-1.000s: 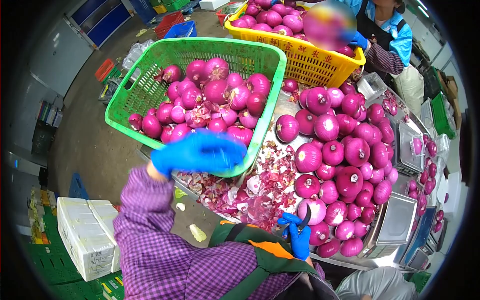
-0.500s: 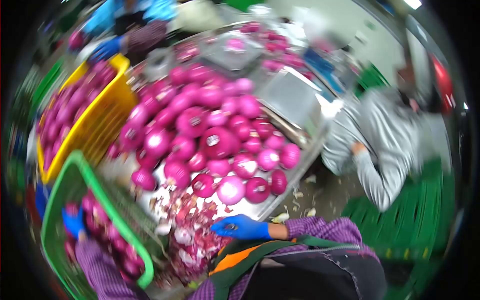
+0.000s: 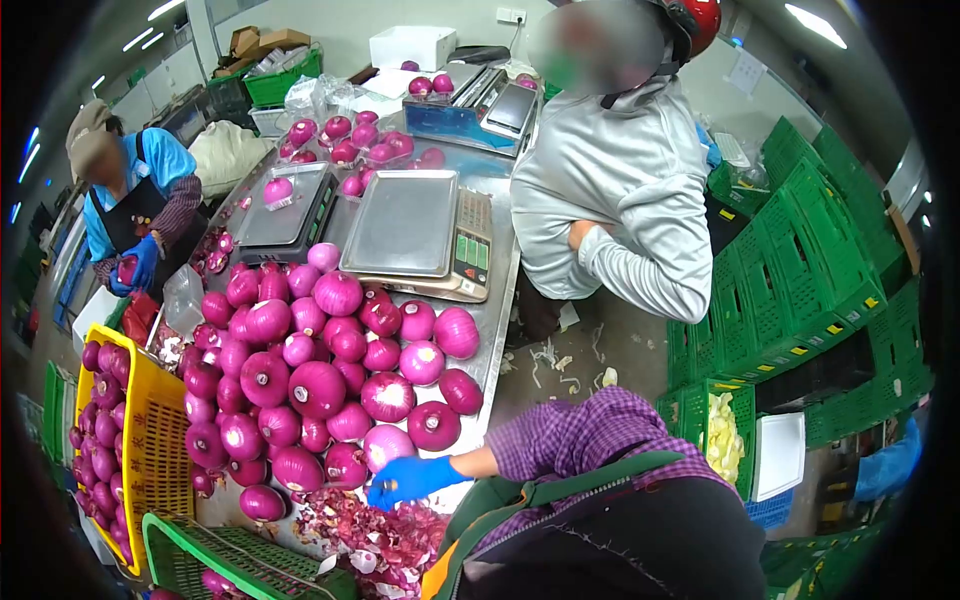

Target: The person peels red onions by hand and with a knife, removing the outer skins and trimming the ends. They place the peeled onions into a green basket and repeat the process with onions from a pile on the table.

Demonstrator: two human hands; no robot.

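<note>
My right hand [image 3: 412, 481], in a blue glove, is over the near edge of a big pile of red onions [image 3: 316, 390] on a metal table [image 3: 500, 300]. Its fingers are curled together around something small that I cannot make out. Loose onion skins [image 3: 375, 540] lie just below it. The green crate [image 3: 240, 560] at the lower left holds a few visible onions [image 3: 217, 582]. My left hand is out of view.
A yellow crate [image 3: 165, 450] of onions stands at the left. Two scales [image 3: 400, 225] are behind the pile. A person in grey [image 3: 620, 200] stands across the table; a co-worker in blue [image 3: 130, 200] holds an onion. Green crates [image 3: 790, 270] are stacked right.
The view has swung right and up, sharpening. My left hand and most of the green crate have left the view. My right hand now sits closer to the onion pile.
</note>
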